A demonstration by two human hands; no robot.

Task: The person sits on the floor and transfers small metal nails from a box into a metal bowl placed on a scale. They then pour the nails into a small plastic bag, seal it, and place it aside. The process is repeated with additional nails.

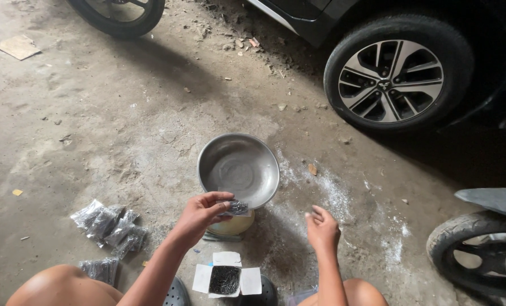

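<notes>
Left hand [199, 214] pinches small packet [237, 207] at bowl [239, 168] rim (right hand [322, 228] loosely curled, holding nothing).

one steel bowl [239, 169], one open box [226, 280], three wheels [397, 76], two hands [201, 214].

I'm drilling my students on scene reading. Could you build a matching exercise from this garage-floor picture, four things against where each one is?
1. metal bowl
2. small packet
3. open box
4. car wheel

A. top right, on the dirt floor
B. pinched in the left hand
C. between the person's feet, full of dark bits
D. centre, on a pale stand, nothing in it

Pairs: 1-D, 2-B, 3-C, 4-A
</notes>
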